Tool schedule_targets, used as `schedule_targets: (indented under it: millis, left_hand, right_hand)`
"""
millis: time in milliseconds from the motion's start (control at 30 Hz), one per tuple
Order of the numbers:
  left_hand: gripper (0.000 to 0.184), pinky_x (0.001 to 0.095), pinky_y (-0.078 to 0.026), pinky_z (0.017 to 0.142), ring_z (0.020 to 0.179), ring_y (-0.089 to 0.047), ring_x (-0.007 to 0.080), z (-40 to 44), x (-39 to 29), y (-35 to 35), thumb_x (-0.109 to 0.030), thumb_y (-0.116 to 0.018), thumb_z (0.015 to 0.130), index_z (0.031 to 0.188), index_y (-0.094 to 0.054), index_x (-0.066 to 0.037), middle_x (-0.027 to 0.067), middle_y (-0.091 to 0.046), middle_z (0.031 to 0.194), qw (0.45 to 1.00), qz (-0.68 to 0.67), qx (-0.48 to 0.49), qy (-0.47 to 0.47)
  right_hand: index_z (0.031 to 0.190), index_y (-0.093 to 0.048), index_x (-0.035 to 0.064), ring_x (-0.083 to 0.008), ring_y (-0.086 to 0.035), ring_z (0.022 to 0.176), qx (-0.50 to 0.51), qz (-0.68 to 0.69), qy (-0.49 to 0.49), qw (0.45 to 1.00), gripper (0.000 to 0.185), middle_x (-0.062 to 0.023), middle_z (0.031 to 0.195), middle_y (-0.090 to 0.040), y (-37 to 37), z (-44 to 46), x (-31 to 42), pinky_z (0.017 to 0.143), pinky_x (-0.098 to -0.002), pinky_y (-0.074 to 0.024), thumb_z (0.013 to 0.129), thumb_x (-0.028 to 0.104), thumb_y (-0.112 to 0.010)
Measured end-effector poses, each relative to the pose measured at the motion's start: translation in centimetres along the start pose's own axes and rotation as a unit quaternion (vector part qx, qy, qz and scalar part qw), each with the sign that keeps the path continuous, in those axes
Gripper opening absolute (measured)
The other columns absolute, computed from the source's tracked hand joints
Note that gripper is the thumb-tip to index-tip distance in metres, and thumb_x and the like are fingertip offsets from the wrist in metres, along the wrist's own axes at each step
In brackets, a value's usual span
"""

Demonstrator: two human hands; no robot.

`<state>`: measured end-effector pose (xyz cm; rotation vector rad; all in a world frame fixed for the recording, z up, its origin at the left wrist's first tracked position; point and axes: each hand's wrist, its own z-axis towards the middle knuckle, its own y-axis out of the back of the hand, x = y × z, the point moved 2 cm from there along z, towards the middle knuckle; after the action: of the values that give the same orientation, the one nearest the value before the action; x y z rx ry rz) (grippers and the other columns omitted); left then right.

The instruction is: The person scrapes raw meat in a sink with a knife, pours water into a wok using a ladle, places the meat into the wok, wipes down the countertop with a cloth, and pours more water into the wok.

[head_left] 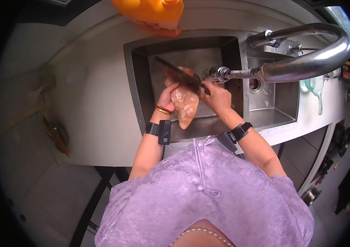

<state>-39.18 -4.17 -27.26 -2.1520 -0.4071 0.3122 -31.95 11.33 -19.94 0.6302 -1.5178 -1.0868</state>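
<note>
You have one pinkish piece (186, 108) and one knife (175, 71), both over the larger of two basins (210, 123); one tap (307, 70) and one bottle (154, 16) stand by. Your left hand (167, 99), palm inward, is clamped on the piece's left side, its lower end pointing toward you. Your right hand (218, 98) reaches in from the right, fingers closed round the handle, blade slanting up-left across the piece's top.

Ahead of you, an orange bottle (154, 18) sits on the counter (96, 82), partly cut off by the view's edge. To your right lies a green item (318, 95); lower right, you have a pot (311, 195).
</note>
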Motion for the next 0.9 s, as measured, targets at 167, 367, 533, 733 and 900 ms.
schedule_targets:
  millis: [167, 367, 533, 733, 900]
  left_hand:
    - [0.04, 0.0365, -0.036, 0.091, 0.102, -0.047, 0.0255, 0.2, 0.5, 0.4, -0.023, -0.051, 0.079, 0.111, -0.042, 0.0, 0.0132, -0.049, 0.109, 0.992, -0.096, 0.077, -0.036]
    - [0.038, 0.0374, -0.037, 0.09, 0.101, -0.047, 0.0262, -1.1, -0.2, -1.8, -0.021, -0.048, 0.079, 0.112, -0.042, -0.002, 0.0132, -0.05, 0.107, 0.998, -0.058, 0.025, 0.011]
    - [0.049, 0.036, -0.03, 0.095, 0.107, -0.041, 0.0232, -1.3, 0.1, -1.9, -0.018, -0.054, 0.073, 0.117, -0.038, -0.004, 0.0086, -0.046, 0.112, 0.992, -0.069, 0.074, -0.077]
    - [0.049, 0.0372, -0.031, 0.095, 0.107, -0.042, 0.0246, -1.7, -0.1, -2.0, -0.019, -0.051, 0.073, 0.118, -0.037, -0.006, 0.0097, -0.044, 0.114, 0.981, -0.149, 0.123, -0.011]
    - [0.052, 0.0371, -0.03, 0.095, 0.107, -0.041, 0.0251, -2.1, -0.5, -4.5, -0.018, -0.051, 0.073, 0.12, -0.033, -0.006, 0.0093, -0.043, 0.115, 0.993, -0.017, 0.069, -0.099]
  right_hand:
    - [0.096, -0.058, 0.0192, -0.0257, -0.057, 0.059, 0.107, -0.02, 0.106, 0.988, 0.038, -0.0076, 0.072, -0.059, 2.1, 0.4, 1.0, 0.051, -0.0345, -0.0469, 0.059, 0.012, -0.063]
    - [0.097, -0.056, 0.0174, -0.0262, -0.059, 0.067, 0.097, -0.017, -0.003, 0.995, 0.037, -0.0086, 0.078, -0.061, 1.5, 1.3, -0.3, 0.058, -0.0353, -0.0478, 0.061, 0.01, -0.061]
    - [0.098, -0.056, 0.018, -0.0247, -0.058, 0.063, 0.057, 0.014, 0.082, 0.995, 0.04, -0.0069, 0.073, -0.06, 2.7, 1.0, 0.4, 0.054, -0.0333, -0.0473, 0.059, 0.01, -0.063]
    - [0.094, -0.058, 0.0171, -0.0239, -0.058, 0.062, 0.117, 0.002, 0.1, 0.988, 0.033, -0.0065, 0.074, -0.06, 3.9, 0.6, 1.1, 0.052, -0.033, -0.0468, 0.062, 0.015, -0.064]
    - [0.095, -0.058, 0.0173, -0.0251, -0.059, 0.063, 0.089, -0.004, 0.038, 0.995, 0.031, -0.0077, 0.076, -0.06, 3.6, 1.4, 0.6, 0.053, -0.0337, -0.0475, 0.064, 0.018, -0.063]
